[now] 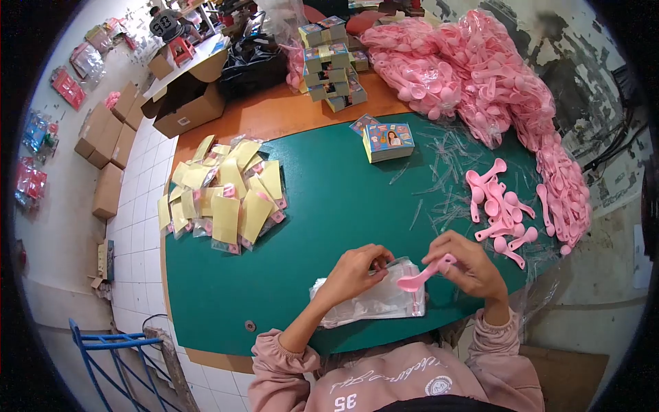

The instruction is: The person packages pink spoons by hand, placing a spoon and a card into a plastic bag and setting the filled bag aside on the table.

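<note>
Pink spoon [428, 274] in right hand [471, 264] (curled)

Packets [233, 189] left; loose spoons [500, 209] right; cards [388, 142] between, behind.

Person [168, 26] sat on red stool [181, 49], upper left. Open carton [180, 113] stood beside black plastic bag [254, 62]. More cardboard boxes [103, 134] lined the left wall; packets [67, 87] hung above. Blue metal frame [113, 342] stood lower left. Right wall [583, 103] was peeling. Small round disc [250, 325] lay near the green tabletop's [206, 295] edge.
</note>
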### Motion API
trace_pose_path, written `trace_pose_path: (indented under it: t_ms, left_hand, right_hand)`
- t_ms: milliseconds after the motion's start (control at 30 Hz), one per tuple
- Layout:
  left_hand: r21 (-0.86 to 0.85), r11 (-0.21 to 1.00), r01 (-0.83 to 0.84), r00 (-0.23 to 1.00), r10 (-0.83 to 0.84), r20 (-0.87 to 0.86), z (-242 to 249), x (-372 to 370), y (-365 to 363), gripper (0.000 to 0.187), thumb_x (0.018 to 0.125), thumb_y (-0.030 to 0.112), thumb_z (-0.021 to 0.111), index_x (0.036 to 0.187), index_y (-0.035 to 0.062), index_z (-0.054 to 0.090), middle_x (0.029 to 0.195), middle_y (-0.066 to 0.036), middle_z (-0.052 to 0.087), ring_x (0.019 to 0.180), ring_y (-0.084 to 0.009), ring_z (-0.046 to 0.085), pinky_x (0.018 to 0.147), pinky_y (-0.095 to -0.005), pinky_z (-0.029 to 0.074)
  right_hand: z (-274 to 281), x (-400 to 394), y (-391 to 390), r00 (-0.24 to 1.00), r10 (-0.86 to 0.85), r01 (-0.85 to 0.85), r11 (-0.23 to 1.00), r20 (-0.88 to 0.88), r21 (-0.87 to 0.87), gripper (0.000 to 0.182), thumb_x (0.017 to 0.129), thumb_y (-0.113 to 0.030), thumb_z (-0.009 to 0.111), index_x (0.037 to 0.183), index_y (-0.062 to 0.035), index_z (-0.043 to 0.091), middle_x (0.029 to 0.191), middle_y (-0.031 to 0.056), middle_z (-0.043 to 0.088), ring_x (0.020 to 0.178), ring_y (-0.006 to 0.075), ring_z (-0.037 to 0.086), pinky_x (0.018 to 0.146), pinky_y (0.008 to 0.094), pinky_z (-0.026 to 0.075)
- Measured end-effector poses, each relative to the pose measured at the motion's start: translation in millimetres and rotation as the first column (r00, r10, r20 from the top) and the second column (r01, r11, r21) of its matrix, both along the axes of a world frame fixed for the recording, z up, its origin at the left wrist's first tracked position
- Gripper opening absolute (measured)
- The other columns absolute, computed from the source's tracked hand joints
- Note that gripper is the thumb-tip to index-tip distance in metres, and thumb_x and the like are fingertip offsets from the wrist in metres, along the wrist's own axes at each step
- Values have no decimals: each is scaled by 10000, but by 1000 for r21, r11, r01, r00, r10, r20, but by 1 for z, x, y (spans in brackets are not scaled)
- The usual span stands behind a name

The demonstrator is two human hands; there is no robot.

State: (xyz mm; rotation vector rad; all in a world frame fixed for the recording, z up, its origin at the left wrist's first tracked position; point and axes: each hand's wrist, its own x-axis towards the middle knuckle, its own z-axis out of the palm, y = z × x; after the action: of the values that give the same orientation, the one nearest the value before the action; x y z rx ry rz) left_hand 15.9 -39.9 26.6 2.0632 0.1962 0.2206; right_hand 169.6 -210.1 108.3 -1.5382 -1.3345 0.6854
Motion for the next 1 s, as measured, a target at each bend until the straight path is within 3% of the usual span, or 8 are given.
trace_pose_path:
  t_ms: [167,400,467,533,600,667,700,1000]
  left_hand:
    - [-126,992,-28,988,8,-154,12,0,2,215,743,73,640,939,22,568,827,-110,646,738,-202,641,632,-295,498]
    - [-39,999,-9,990,3,-141,13,-8,20,197,783,80,619,929,-3,516,868,-123,646,783,-182,640,692,-274,514]
    - [-361,922,-137,990,134,-33,9,-12,29,161,823,84,586,864,-14,466,904,-148,637,822,-183,630,721,-274,514]
    - [-430,891,-147,989,141,-46,10,-13,36,148,847,74,558,826,2,430,935,-173,624,852,-183,618,716,-275,512]
    - [-733,666,-139,988,146,-55,5,-13,38,128,826,23,563,888,-11,456,921,-150,633,847,-182,626,686,-249,511]
    - [-738,660,-140,989,127,-74,6,-11,35,137,829,31,565,903,-1,455,906,-161,634,845,-178,624,695,-256,508]
    - [-743,655,-139,990,104,-93,6,-9,33,146,833,40,568,918,9,453,891,-172,636,843,-174,622,704,-263,506]
    - [-712,668,-216,976,166,-140,6,-9,28,308,805,23,591,1097,-25,506,896,-104,646,835,-127,612,750,-237,486]
  right_hand:
    - [-15,-1,-2,989,76,-50,981,130,-188,187,804,-78,531,970,-15,590,882,116,541,785,256,561,701,314,445]
    - [-16,3,-8,966,-44,99,973,254,-206,159,791,-62,530,935,-18,583,836,126,520,751,277,555,667,335,440]
    - [-19,5,-8,955,-53,128,960,291,-248,161,785,-59,540,934,-5,573,827,122,529,734,261,552,656,330,437]
    - [-15,6,-5,961,-94,155,962,258,-224,153,784,-53,551,925,2,563,803,111,540,715,229,561,643,313,442]
    - [-15,5,2,965,-129,177,963,227,-202,147,782,-47,562,917,10,554,779,100,552,696,197,571,629,296,446]
    - [-23,2,12,837,-535,534,845,-116,-43,133,775,-19,588,894,12,539,732,73,570,665,129,577,606,250,454]
    - [-22,1,19,801,-569,581,814,-185,11,144,762,4,610,881,3,528,721,58,575,656,97,579,598,221,459]
    - [-16,-4,35,874,-486,485,874,28,44,160,765,-43,631,884,-7,531,719,61,575,645,105,578,612,232,462]
